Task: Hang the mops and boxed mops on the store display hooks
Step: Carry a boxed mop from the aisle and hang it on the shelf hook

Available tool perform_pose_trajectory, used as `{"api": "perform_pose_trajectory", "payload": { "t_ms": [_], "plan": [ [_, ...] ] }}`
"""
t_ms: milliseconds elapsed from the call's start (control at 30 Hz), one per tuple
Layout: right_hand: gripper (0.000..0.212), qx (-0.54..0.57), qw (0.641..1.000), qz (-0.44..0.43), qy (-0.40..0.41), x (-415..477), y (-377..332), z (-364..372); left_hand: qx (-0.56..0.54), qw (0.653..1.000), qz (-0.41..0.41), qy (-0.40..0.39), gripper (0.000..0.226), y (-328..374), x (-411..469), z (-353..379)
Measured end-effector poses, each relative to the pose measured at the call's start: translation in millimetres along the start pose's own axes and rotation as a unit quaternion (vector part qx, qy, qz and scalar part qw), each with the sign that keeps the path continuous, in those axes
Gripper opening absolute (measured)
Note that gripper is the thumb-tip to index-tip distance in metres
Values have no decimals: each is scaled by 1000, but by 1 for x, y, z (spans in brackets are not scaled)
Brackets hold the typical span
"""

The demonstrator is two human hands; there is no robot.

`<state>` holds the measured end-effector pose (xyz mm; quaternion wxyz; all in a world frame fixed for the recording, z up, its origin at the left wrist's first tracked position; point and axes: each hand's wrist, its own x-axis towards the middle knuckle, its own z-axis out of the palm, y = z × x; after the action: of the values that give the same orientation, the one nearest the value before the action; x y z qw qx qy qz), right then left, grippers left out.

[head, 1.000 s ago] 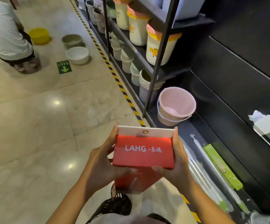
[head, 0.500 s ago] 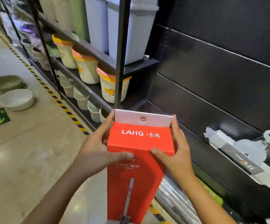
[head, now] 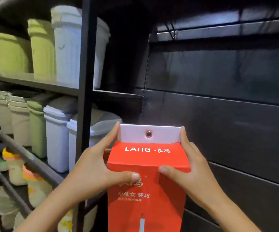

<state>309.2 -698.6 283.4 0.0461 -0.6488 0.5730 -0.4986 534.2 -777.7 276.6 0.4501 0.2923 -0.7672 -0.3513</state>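
At the left of the frame I saw bins point(head: 58, 131) on shelves. My left hand point(head: 91, 171) and right hand point(head: 194, 171) clamped the red boxed mop point(head: 148, 186) at lower centre, thumbs pressed on its front, against the dark panel wall point(head: 227, 114).

dim overall | faint glare on dark wall panels point(head: 219, 72) | bins point(head: 43, 47) motion-blurred | wide-angle bending at edges

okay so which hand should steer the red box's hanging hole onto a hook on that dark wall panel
Probably the right hand. It grips the red boxed mop on the side facing the dark wall panel; the left hand is by the bin shelving post. The eyelet sits centred. No hook is visible.
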Motion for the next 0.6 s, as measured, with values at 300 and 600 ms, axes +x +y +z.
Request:
{"api": "perform_pose_trajectory", "payload": {
  "t_ms": [300, 600],
  "plan": [
    [116, 9, 996, -42, 79, 126, -32, -24, -82, 992, 92, 5, 133, 33, 132, -39],
    [88, 7, 988, -100, 114, 219, -101, -33, -246, 938, 242, -30, 69, 59, 218, -80]
  ]
}}
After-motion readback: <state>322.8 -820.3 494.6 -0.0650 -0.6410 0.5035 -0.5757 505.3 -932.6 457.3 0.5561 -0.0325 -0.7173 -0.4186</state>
